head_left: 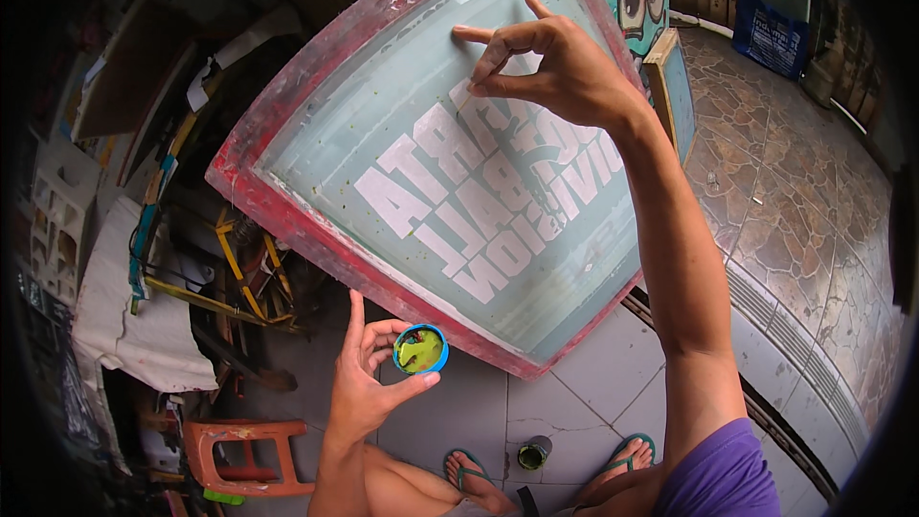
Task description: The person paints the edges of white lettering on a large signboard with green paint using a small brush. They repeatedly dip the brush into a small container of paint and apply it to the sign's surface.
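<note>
A large screen-printing frame (316, 247) with a red-stained border spans the middle of the view, tilted. Pale block lettering (498, 193) shows reversed on its grey-green mesh. My left hand (369, 359) holds a small blue cup (421, 349) by its sides, just below the frame's near edge. Yellow-green paint with dark streaks lies inside the cup. Over the upper part of the mesh is my right hand (550, 67), thumb and a finger pinched together and other fingers stretched out. Whatever the pinch may hold is too small to make out.
An orange plastic stool (247, 458) stands at lower left, near cluttered shelving and a concrete block (65, 201). A dark cup (534, 453) sits on the tiles between my sandalled feet. Right of the frame lean a small framed panel (673, 86) and a blue bag (769, 33).
</note>
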`<state>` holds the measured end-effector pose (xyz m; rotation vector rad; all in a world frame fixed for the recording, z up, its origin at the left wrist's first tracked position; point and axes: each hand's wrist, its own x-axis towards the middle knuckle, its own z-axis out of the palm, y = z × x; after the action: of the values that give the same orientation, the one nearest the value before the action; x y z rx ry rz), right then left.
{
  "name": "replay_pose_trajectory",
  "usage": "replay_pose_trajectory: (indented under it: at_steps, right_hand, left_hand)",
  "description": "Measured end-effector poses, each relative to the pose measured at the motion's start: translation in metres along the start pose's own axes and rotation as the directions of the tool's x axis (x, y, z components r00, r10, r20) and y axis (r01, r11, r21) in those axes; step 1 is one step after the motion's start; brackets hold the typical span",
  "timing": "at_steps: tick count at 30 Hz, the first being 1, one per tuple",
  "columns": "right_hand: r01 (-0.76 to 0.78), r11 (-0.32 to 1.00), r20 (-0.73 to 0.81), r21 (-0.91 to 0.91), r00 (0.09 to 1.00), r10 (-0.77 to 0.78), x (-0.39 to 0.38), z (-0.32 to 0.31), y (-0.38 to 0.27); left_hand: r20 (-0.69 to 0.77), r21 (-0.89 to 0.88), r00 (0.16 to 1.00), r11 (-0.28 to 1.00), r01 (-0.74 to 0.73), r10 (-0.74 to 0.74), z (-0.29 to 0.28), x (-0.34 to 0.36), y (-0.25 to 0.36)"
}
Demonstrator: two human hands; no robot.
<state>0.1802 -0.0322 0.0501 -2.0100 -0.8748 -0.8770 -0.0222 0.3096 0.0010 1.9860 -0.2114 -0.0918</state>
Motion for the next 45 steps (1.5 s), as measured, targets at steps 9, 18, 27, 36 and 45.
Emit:
replay_pose_trajectory:
  at_steps: [9,18,27,36,45]
  right_hand:
    - [-0.006,1.0,-0.007,0.009,1.0,0.006,0.0,0.001,0.001]
    - [0.051,0.989,-0.051,0.138,0.998,-0.044,-0.001,-0.007,0.006]
    - [-0.217,0.95,-0.094,0.224,0.965,0.243,-0.042,-0.046,0.024]
    - [-0.285,0.748,-0.067,0.599,0.913,0.402,-0.071,-0.004,0.039]
    - [-0.263,0.732,-0.183,0.629,0.864,0.468,-0.083,-0.022,0.053]
  left_hand:
    - [-0.01,-0.001,1.0,1.0,0.008,-0.008,0.0,0.0,0.0]
    - [-0.01,0.0,1.0,1.0,0.001,-0.001,-0.001,0.0,-0.003]
    - [-0.012,0.009,1.0,1.0,0.007,-0.007,-0.002,-0.001,-0.001]
    - [-0.009,0.006,1.0,1.0,0.001,-0.001,0.001,0.0,0.0]
    - [-0.009,0.035,1.0,0.999,0.012,-0.012,-0.002,-0.001,0.0]
